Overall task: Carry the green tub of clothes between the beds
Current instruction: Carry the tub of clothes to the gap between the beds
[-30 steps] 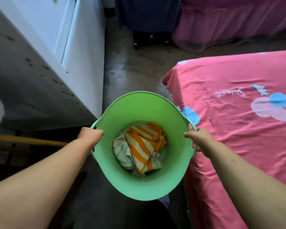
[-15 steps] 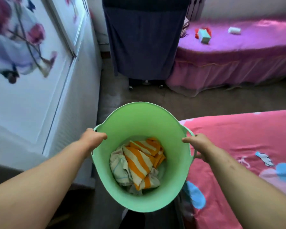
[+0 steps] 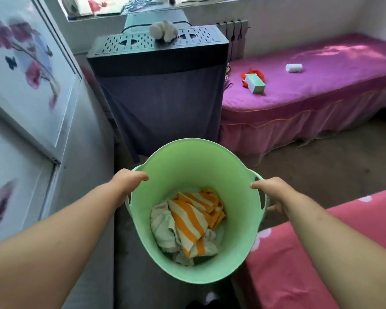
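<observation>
I hold a round green tub [image 3: 187, 166] in front of me, lifted off the floor. Inside it lie crumpled clothes [image 3: 189, 221], one orange-and-white striped, one pale. My left hand [image 3: 127, 184] grips the tub's left handle, thumb over the rim. My right hand [image 3: 272, 192] grips the right handle, fingers curled through its slot. A pink bed [image 3: 299, 253] lies at my lower right, its corner touching or just beside the tub. A purple bed [image 3: 321, 85] stands across the floor at the upper right.
A dark cloth-covered cabinet [image 3: 163, 103] stands straight ahead with a white bundle [image 3: 163, 31] on top. A white wardrobe [image 3: 31, 97] with flower stickers lines the left. Bare brown floor [image 3: 321, 166] runs between the two beds. A box [image 3: 254, 83] and white bottle [image 3: 294, 68] lie on the purple bed.
My view has risen and moved forward: the cabinet top and purple bed now show fully, and the pink bed has dropped to the lower right. Both hands keep their grip on the tub.
</observation>
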A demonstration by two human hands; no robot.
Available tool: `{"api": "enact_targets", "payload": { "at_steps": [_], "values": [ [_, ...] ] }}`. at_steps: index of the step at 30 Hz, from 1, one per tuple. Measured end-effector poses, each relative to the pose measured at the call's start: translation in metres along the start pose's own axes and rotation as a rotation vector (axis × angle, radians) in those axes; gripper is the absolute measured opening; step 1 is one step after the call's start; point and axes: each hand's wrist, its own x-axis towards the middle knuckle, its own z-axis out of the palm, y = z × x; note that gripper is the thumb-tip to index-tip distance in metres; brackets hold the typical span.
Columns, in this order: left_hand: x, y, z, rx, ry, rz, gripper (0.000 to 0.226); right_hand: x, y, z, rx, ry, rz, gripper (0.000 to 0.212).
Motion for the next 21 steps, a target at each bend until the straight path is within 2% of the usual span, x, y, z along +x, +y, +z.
{"api": "enact_targets", "payload": {
  "at_steps": [2, 6, 8, 10, 12, 15, 21],
  "values": [
    [0.040, 0.041, 0.009, 0.000, -0.015, 0.028, 0.025, 0.035, -0.039, -0.007, 0.028, 0.012, -0.002, 0.040],
    [0.106, 0.109, 0.032, 0.035, -0.105, 0.078, 0.040, 0.087, -0.098, -0.025, 0.057, 0.099, -0.032, 0.040],
    [0.143, 0.147, 0.050, 0.078, -0.135, 0.110, 0.040, 0.119, -0.122, -0.039, 0.082, 0.153, -0.029, 0.039],
    [0.172, 0.180, 0.068, 0.108, -0.179, 0.146, 0.039, 0.139, -0.138, -0.049, 0.097, 0.195, -0.027, 0.030],
    [0.208, 0.224, 0.094, 0.137, -0.256, 0.183, 0.039, 0.166, -0.154, -0.066, 0.132, 0.281, -0.006, 0.025],
    [0.248, 0.282, 0.135, 0.144, -0.370, 0.254, 0.034, 0.193, -0.166, -0.092, 0.204, 0.402, 0.034, 0.037],
    [0.280, 0.397, 0.233, 0.234, -0.514, 0.389, 0.034, 0.217, -0.172, -0.159, 0.412, 0.553, 0.108, 0.028]
  ]
}}
